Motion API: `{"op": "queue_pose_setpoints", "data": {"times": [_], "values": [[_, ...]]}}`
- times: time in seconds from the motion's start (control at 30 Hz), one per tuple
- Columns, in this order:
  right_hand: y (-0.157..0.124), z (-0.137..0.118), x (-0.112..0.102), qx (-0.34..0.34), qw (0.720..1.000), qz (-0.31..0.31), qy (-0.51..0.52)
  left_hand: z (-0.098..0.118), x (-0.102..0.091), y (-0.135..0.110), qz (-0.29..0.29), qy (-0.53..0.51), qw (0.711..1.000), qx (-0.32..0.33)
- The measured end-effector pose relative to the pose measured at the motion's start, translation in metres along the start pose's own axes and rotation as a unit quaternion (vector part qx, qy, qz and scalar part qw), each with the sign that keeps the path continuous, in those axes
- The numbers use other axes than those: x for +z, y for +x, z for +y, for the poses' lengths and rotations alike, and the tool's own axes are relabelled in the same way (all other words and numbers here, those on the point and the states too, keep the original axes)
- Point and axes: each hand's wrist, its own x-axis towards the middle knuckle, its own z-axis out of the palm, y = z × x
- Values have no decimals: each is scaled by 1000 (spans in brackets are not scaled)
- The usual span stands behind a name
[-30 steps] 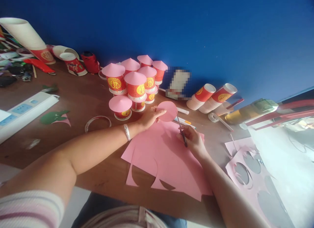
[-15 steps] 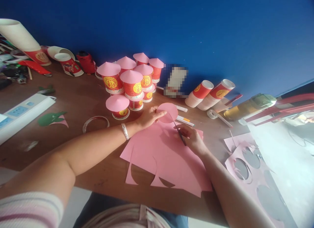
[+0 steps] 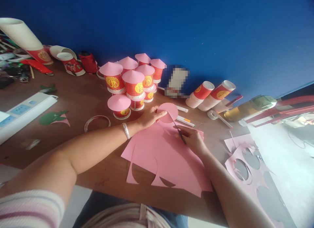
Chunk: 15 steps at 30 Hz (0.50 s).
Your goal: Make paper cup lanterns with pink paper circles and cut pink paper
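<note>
My left hand pinches the left edge of a round pink paper disc, thumb on top. In my right hand are dark-handled scissors, their thin blades reaching up onto the disc's face near its middle. Whether the blades are spread or closed is too small to tell. Under both hands lies a large pink paper sheet with curved cut-outs along its near edge. Beyond my left hand stand several red paper cups topped with pink paper cones, among them a front one.
Markers lie just past the disc. Two stacks of paper cups lean by the wall, near a tape roll. Pink paper scraps hang over the right edge. A power strip and a white ring are at left.
The view has shifted very slightly, so things at left sit a little farther right. Both hands keep nearly the same hold on the disc and scissors.
</note>
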Motion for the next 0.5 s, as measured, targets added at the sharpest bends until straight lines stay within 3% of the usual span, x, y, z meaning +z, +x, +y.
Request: {"op": "queue_pose_setpoints", "data": {"times": [0.23, 0.5], "values": [[2, 6, 0, -10, 1000, 24, -1, -2, -1, 2, 14, 20, 1000, -16], [3, 7, -2, -19, 1000, 5, -9, -2, -1, 2, 5, 14, 1000, 4]]}}
